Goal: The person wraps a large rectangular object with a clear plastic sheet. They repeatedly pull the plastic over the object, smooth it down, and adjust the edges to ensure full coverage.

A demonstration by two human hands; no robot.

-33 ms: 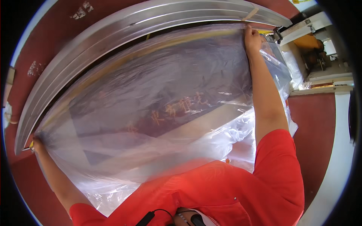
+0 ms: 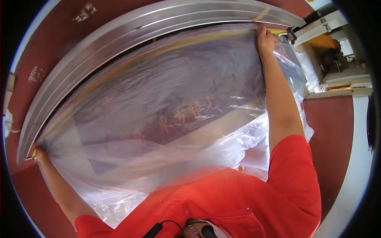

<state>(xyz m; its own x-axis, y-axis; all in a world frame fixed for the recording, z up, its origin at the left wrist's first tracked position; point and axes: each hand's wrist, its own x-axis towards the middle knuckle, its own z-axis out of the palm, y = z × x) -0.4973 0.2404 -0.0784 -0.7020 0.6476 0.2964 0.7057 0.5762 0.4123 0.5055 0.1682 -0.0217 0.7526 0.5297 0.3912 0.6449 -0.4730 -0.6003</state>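
A large clear plastic sheet or bag (image 2: pixel 131 168) is stretched wide between my hands. Beneath or inside it shows a flat dark panel (image 2: pixel 166 79) with orange lettering and a pale lower border. At the far right corner my right hand (image 2: pixel 266 41) is closed, pinching the film with thumb and fingers. My left hand (image 2: pixel 41 154) grips the film's left corner; its fingertips are partly hidden. The film's far edge lies along a yellowish strip (image 2: pixel 186 41), just below a long ribbed metal bar (image 2: pixel 131 33).
The metal bar belongs to a dark red machine body (image 2: pixel 39 51), which also shows at the right. More crumpled film (image 2: pixel 295 71) hangs beside my right forearm. A white frame (image 2: pixel 321 27) and a yellow-orange object (image 2: pixel 323 41) stand at the far right.
Almost nothing differs. The metal bar's left end and my left hand sit very slightly lower in view; both hands keep their hold on the film.
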